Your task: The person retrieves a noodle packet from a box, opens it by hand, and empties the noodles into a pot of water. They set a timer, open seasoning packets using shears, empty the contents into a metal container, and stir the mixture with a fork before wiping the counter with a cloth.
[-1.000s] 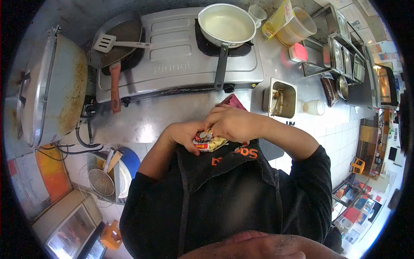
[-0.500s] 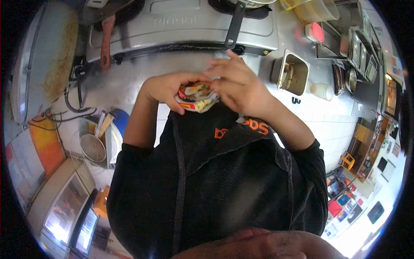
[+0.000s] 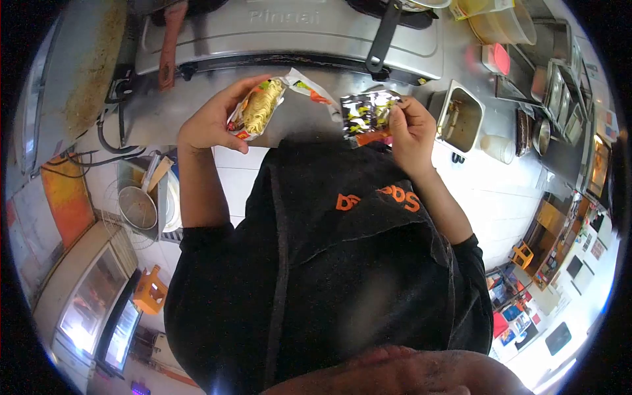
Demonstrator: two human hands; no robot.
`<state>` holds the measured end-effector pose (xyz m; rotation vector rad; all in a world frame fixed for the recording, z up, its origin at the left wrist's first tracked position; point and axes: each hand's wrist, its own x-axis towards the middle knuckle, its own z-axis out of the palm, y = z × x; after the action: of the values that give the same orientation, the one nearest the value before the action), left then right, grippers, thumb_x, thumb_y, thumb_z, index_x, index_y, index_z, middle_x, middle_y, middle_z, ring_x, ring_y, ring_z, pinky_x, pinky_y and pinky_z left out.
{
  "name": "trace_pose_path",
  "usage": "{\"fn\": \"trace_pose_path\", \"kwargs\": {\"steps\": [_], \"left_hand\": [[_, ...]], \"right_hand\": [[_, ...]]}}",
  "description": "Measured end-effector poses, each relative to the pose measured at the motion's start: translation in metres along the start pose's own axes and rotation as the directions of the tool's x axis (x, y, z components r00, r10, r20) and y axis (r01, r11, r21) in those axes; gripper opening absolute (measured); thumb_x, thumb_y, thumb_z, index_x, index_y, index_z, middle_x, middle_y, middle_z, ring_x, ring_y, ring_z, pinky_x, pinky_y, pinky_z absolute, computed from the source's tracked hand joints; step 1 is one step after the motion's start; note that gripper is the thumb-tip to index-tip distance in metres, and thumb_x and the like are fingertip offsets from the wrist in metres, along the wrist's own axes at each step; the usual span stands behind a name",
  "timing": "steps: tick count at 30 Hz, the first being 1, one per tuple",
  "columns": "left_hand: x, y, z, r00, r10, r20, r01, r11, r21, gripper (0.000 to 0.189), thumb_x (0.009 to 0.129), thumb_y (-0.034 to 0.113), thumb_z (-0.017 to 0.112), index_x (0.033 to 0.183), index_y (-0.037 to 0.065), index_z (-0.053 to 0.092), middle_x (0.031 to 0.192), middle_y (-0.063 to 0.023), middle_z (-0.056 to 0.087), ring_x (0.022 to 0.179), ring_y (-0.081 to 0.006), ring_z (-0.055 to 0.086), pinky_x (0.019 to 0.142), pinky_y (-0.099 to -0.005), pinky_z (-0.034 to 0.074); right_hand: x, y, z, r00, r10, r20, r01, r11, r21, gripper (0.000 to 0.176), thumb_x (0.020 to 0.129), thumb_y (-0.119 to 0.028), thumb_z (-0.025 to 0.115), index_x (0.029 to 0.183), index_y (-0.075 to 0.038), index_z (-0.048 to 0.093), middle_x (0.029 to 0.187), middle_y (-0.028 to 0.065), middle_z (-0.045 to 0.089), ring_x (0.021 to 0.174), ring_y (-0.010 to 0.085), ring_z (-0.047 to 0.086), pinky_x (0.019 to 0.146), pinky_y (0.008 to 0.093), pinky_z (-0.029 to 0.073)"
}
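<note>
My right hand [image 3: 415, 135] has moved away, pinching a sachet [image 3: 368, 113], while my left hand [image 3: 207, 122] clamps the half-wrapped noodles [image 3: 262, 108], apparently steadying them.

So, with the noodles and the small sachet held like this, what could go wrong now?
The noodles are exposed in the opened wrapper, so they might slide out of the left hand. The right hand pinches the sachet at one end; it could slip. Near the counter edge, dropped pieces might reach the floor.
</note>
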<state>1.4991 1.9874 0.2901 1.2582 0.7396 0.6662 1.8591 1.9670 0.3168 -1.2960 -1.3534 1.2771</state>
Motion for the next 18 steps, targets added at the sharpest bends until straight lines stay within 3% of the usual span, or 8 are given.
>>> {"fn": "trace_pose_path", "kwargs": {"steps": [2, 3, 6, 7, 10, 14, 16, 18], "left_hand": [[-0.004, 0.005, -0.003, 0.997, 0.065, -0.028, -0.063, 0.995, 0.074, 0.124, 0.047, 0.038, 0.098, 0.149, 0.002, 0.038, 0.141, -0.012, 0.048, 0.133, -0.0234, 0.045, 0.113, -0.035, 0.03], [-0.004, 0.01, -0.002, 0.996, 0.081, -0.045, -0.077, 0.993, 0.084, 0.124, 0.047, 0.038, 0.098, 0.149, 0.003, 0.038, 0.142, -0.0122, 0.048, 0.133, -0.0239, 0.044, 0.113, -0.0356, 0.029], [-0.002, 0.025, 0.009, 0.983, 0.169, -0.065, -0.16, 0.979, 0.123, 0.122, 0.049, 0.038, 0.098, 0.149, 0.003, 0.038, 0.144, -0.0124, 0.046, 0.135, -0.0249, 0.043, 0.114, -0.0367, 0.028], [0.0, 0.029, 0.012, 0.974, 0.222, -0.055, -0.212, 0.966, 0.146, 0.121, 0.05, 0.038, 0.098, 0.149, 0.003, 0.038, 0.145, -0.0124, 0.045, 0.135, -0.0249, 0.042, 0.114, -0.0366, 0.028], [0.008, 0.044, 0.021, 0.946, 0.322, -0.035, -0.312, 0.935, 0.169, 0.124, 0.051, 0.036, 0.099, 0.151, 0.001, 0.033, 0.147, -0.0136, 0.043, 0.137, -0.0242, 0.041, 0.114, -0.0361, 0.027], [0.032, 0.053, 0.068, 0.931, 0.349, -0.107, -0.363, 0.917, -0.164, 0.134, 0.051, 0.033, 0.1, 0.154, 0.002, 0.021, 0.145, -0.0144, 0.044, 0.135, -0.0244, 0.043, 0.114, -0.0383, 0.03], [0.055, 0.051, 0.094, 0.897, 0.429, -0.104, -0.441, 0.867, -0.231, 0.138, 0.051, 0.034, 0.1, 0.155, 0.005, 0.016, 0.145, -0.0153, 0.044, 0.135, -0.0259, 0.044, 0.113, -0.0409, 0.032], [0.08, 0.048, 0.114, 0.832, 0.55, -0.07, -0.554, 0.817, -0.161, 0.138, 0.051, 0.035, 0.1, 0.156, 0.008, 0.014, 0.145, -0.0168, 0.044, 0.135, -0.0284, 0.043, 0.114, -0.0436, 0.032]], "right_hand": [[-0.001, 0.019, -0.009, 0.996, 0.091, 0.02, -0.092, 0.995, 0.028, 0.013, 0.1, -0.008, 0.054, 0.096, 0.002, 0.061, 0.082, -0.0022, 0.061, 0.075, 0.0021, 0.052, 0.066, 0.0201, 0.043], [0.003, 0.027, -0.008, 0.982, 0.185, 0.029, -0.187, 0.979, 0.079, 0.013, 0.098, -0.009, 0.058, 0.101, 0.003, 0.062, 0.082, 0.0046, 0.066, 0.075, 0.0125, 0.062, 0.069, 0.0272, 0.049], [0.006, 0.03, -0.013, 0.979, 0.157, 0.132, -0.046, 0.795, -0.604, 0.026, 0.099, -0.01, 0.057, 0.119, 0.004, 0.061, 0.093, 0.0119, 0.069, 0.085, 0.0154, 0.068, 0.076, 0.0286, 0.053], [0.007, 0.02, -0.013, 0.978, -0.023, 0.207, 0.171, 0.657, -0.734, 0.037, 0.094, -0.01, 0.063, 0.129, 0.004, 0.058, 0.105, 0.0195, 0.068, 0.097, 0.0209, 0.068, 0.084, 0.0311, 0.053], [0.003, 0.008, -0.018, 0.962, 0.126, 0.242, 0.064, 0.756, -0.651, 0.038, 0.093, -0.011, 0.065, 0.128, 0.004, 0.059, 0.113, 0.0194, 0.066, 0.104, 0.0204, 0.066, 0.09, 0.0332, 0.052], [-0.001, -0.011, -0.005, 0.816, 0.206, 0.54, -0.234, 0.972, -0.017, 0.052, 0.096, -0.025, 0.065, 0.139, 0.001, 0.049, 0.128, 0.0155, 0.063, 0.114, 0.0226, 0.062, 0.098, 0.0366, 0.049], [0.004, -0.017, 0.005, 0.731, 0.125, 0.671, -0.484, 0.788, 0.381, 0.066, 0.096, -0.035, 0.065, 0.146, 0.0, 0.039, 0.138, 0.0136, 0.055, 0.123, 0.0232, 0.056, 0.103, 0.0381, 0.046], [0.005, -0.024, 0.018, 0.768, -0.059, 0.638, -0.478, 0.61, 0.632, 0.077, 0.094, -0.045, 0.065, 0.149, -0.001, 0.033, 0.142, 0.0124, 0.05, 0.128, 0.0234, 0.051, 0.106, 0.0397, 0.044]]}}
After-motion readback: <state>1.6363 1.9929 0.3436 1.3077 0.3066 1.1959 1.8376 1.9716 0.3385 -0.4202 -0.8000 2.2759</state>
